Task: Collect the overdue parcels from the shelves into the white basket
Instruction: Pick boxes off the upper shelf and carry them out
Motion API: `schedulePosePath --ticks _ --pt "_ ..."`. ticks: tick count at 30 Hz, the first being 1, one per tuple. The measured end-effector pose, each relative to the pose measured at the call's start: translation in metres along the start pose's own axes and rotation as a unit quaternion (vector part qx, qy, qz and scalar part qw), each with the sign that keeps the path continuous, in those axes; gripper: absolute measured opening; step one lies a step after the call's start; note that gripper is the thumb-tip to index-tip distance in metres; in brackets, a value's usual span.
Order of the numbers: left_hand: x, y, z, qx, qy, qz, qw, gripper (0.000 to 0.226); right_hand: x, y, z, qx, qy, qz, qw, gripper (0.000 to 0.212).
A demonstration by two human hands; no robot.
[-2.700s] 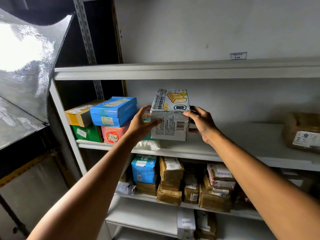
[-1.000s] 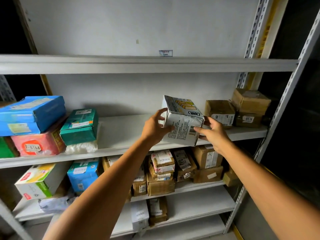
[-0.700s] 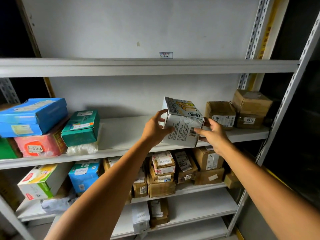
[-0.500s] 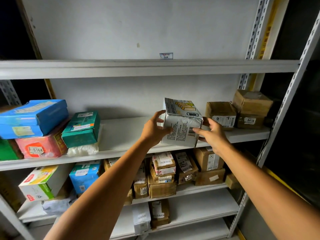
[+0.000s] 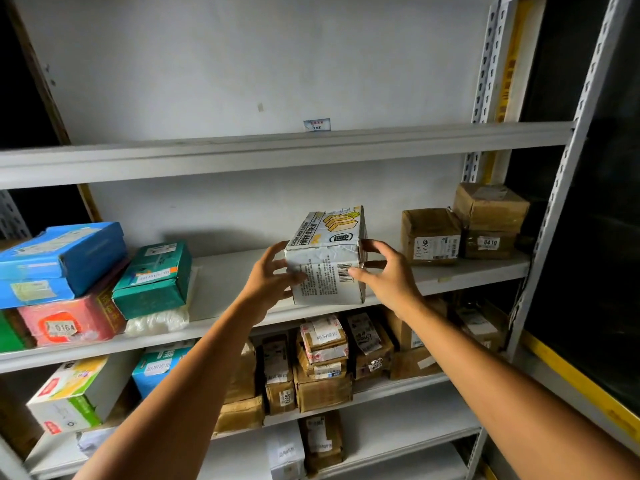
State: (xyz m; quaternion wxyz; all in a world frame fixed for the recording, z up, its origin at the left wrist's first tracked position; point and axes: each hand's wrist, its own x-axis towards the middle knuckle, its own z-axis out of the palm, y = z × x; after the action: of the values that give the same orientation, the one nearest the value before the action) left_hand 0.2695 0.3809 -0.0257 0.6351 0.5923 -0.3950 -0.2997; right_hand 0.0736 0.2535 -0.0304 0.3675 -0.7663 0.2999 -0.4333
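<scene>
A white carton parcel (image 5: 323, 289) with a barcode and a yellow cake picture stands upright near the front edge of the middle shelf (image 5: 235, 271). My left hand (image 5: 270, 275) holds its left side, thumb on the front face. My right hand (image 5: 388, 275) holds its right side, fingers curled at the top corner and thumb by the barcode. The white basket is not in view.
Two brown boxes (image 5: 429, 233) (image 5: 490, 216) sit to the right on the same shelf; one label reads 0410. At the left are a green box (image 5: 156, 275), a blue box (image 5: 62, 258) and a pink box (image 5: 69, 320). Several taped parcels (image 5: 322, 358) fill the shelf below. A grey upright (image 5: 561, 188) bounds the right side.
I carried the white carton rightward from beside the blue and green boxes. It was tilted in the air; now it stands upright with its base on the middle shelf.
</scene>
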Motion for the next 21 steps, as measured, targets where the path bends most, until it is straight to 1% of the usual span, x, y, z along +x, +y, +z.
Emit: schedulePosePath --ticks 6,11,17,21 --pt "0.001 -0.002 -0.006 -0.022 0.005 -0.003 1.000 0.071 0.003 -0.003 0.009 -0.013 0.002 -0.010 1.000 0.060" --pt "0.016 0.000 -0.001 -0.018 -0.001 0.007 1.000 0.076 0.013 -0.001 0.005 -0.006 0.007 0.002 1.000 0.055" --pt "0.055 -0.001 0.027 -0.034 -0.046 0.030 0.998 0.073 0.031 0.005 -0.020 -0.018 0.038 0.026 0.999 0.055" --pt "0.083 -0.001 0.062 -0.039 -0.063 0.039 0.996 0.073 0.049 0.020 -0.049 -0.023 0.059 0.057 0.996 0.064"
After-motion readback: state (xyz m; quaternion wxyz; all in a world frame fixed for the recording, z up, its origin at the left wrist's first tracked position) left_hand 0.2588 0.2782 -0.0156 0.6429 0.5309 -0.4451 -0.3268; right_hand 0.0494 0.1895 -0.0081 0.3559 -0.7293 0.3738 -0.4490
